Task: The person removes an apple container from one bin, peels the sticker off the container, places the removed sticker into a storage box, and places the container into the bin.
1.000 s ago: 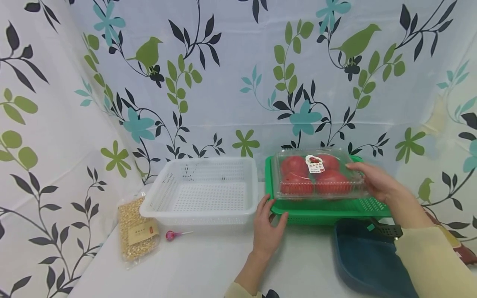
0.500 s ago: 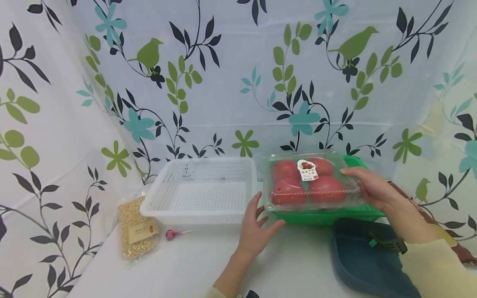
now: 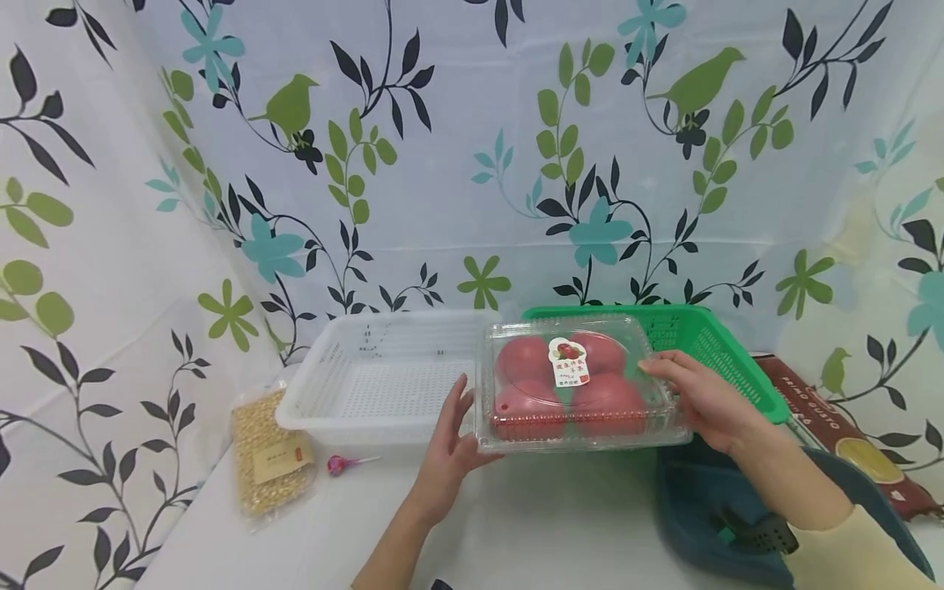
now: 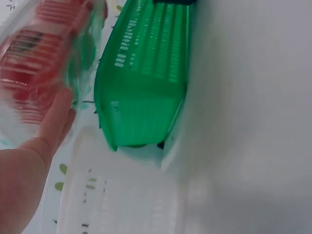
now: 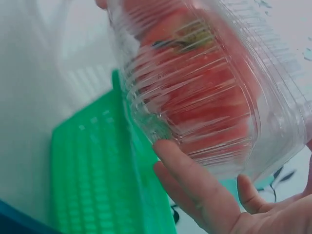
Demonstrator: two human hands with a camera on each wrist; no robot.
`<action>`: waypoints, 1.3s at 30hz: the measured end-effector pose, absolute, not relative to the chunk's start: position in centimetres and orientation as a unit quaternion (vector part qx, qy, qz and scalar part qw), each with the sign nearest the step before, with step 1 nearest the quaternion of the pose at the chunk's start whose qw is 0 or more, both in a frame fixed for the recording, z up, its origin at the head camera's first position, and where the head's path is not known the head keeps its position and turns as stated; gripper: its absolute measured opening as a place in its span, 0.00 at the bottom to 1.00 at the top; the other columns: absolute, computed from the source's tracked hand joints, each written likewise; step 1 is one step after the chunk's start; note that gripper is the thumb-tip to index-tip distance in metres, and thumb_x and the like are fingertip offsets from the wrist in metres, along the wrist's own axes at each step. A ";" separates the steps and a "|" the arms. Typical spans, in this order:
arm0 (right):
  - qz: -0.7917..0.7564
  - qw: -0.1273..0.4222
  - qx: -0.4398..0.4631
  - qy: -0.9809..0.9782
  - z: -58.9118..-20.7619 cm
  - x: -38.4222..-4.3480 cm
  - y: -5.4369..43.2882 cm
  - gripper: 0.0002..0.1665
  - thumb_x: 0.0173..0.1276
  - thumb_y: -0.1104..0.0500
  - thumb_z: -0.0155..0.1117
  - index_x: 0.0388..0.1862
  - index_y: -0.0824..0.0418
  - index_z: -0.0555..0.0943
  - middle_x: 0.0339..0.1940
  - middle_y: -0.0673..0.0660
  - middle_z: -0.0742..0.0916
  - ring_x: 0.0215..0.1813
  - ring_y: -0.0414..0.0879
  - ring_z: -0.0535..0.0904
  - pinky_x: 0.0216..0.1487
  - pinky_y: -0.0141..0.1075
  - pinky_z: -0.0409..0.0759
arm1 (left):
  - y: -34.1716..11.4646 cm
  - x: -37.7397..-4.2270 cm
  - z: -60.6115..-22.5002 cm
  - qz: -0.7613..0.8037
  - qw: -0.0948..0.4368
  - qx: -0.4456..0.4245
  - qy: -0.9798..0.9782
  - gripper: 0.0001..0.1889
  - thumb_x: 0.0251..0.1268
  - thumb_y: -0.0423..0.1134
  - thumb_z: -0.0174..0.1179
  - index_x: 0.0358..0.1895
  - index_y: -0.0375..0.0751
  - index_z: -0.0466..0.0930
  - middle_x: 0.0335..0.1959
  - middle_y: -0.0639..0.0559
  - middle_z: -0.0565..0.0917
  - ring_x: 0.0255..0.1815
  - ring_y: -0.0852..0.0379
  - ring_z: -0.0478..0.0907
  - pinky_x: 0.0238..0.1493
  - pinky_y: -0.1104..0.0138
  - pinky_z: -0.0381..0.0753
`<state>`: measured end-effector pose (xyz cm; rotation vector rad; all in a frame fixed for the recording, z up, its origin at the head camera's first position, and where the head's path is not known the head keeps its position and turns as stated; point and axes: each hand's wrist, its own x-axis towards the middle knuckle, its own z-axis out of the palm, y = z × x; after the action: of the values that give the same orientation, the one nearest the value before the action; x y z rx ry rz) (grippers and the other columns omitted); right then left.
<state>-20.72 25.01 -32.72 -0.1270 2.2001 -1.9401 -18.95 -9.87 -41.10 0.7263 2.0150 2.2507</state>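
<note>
A clear plastic fruit box (image 3: 575, 393) with several large red round fruits and a white label is held in the air, in front of the green basket (image 3: 726, 348). My right hand (image 3: 708, 403) grips its right end, the thumb on top. In the right wrist view, fingers (image 5: 192, 178) press along the clear side from below. My left hand (image 3: 445, 459) is at the box's left end. Its extended fingers (image 4: 58, 114) lie against or very near the plastic in the left wrist view; contact is hard to tell.
Left of the green basket stands a white basket (image 3: 401, 424). Beside it lie a bag of yellow kernels (image 3: 269, 455) and a lollipop (image 3: 337, 465). At right are a dark blue bin (image 3: 678, 520) holding a black item (image 3: 767, 534), and a brown packet (image 3: 826, 410).
The fruit box has come off the green basket, moving left and toward me in my right hand. My left hand left the basket's rim and shifted left to the box's end.
</note>
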 end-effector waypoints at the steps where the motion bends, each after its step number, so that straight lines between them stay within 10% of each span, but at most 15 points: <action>1: -0.663 0.104 -0.044 0.740 -32.8 -20.4 24.7 0.20 0.78 0.46 0.54 0.59 0.54 0.65 0.51 0.55 0.76 0.49 0.47 0.78 0.48 0.42 0.84 | -10.4 -19.0 -41.0 0.718 0.013 0.236 0.655 0.44 0.74 0.53 0.56 0.83 0.50 0.40 0.81 0.38 0.48 0.71 0.33 0.65 0.55 0.55 0.82; 9: -0.692 0.127 -0.073 0.707 -33.6 -18.7 23.2 0.17 0.79 0.49 0.53 0.59 0.51 0.63 0.47 0.54 0.81 0.43 0.49 0.85 0.46 0.46 0.86 | -13.5 -19.9 -40.9 0.708 0.043 0.251 0.659 0.46 0.69 0.49 0.62 0.83 0.59 0.42 0.81 0.40 0.50 0.71 0.35 0.67 0.61 0.55 0.78; 17: -0.689 0.158 -0.099 0.700 -34.9 -18.0 21.6 0.39 0.77 0.49 0.55 0.76 0.58 0.48 0.48 0.58 0.81 0.45 0.52 0.85 0.47 0.48 0.86 | -16.0 -19.9 -41.9 0.704 0.078 0.297 0.640 0.54 0.63 0.52 0.67 0.83 0.62 0.37 0.79 0.35 0.51 0.71 0.34 0.66 0.61 0.59 0.77; 30: -0.669 0.224 -0.156 0.691 -36.8 -16.7 21.2 0.50 0.78 0.47 0.52 0.83 0.51 0.33 0.73 0.72 0.60 0.56 0.56 0.80 0.53 0.53 0.83 | -18.1 -17.7 -42.5 0.712 0.124 0.335 0.604 0.57 0.61 0.54 0.71 0.83 0.60 0.37 0.78 0.31 0.49 0.65 0.38 0.72 0.59 0.52 0.79; 39: -0.666 0.266 -0.156 0.679 -38.7 -15.7 21.5 0.41 0.84 0.48 0.41 0.83 0.55 0.33 0.56 0.61 0.81 0.49 0.57 0.84 0.44 0.55 0.86 | -18.8 -16.9 -43.4 0.710 0.188 0.337 0.589 0.56 0.62 0.51 0.72 0.83 0.59 0.38 0.78 0.26 0.43 0.58 0.34 0.77 0.52 0.48 0.83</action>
<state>-15.73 21.54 -38.73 -0.4210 1.8323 -1.7989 -16.87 -18.84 -43.43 0.9485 1.6566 1.9974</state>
